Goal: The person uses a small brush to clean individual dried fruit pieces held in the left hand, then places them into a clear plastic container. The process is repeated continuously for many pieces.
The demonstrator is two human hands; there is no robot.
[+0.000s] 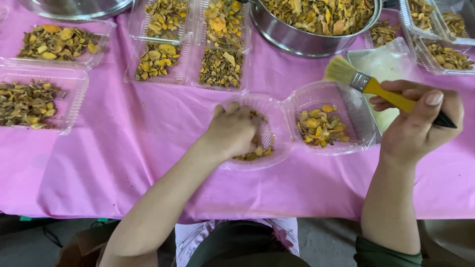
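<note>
My left hand (231,129) rests fingers-down inside the left half of a clear hinged plastic container (277,148), on dried yellow-brown slices (255,153). The container's right half holds a small heap of orange-yellow slices (319,126). My right hand (418,123) grips a paintbrush (378,89) with a yellow handle and pale bristles. The bristles point up-left, above the container's right half.
A pink cloth (138,163) covers the table. Several clear trays of dried slices (54,44) lie at the left and back. A steel bowl (297,42) full of slices stands at the back. A flat metal tray (386,64) lies under the brush.
</note>
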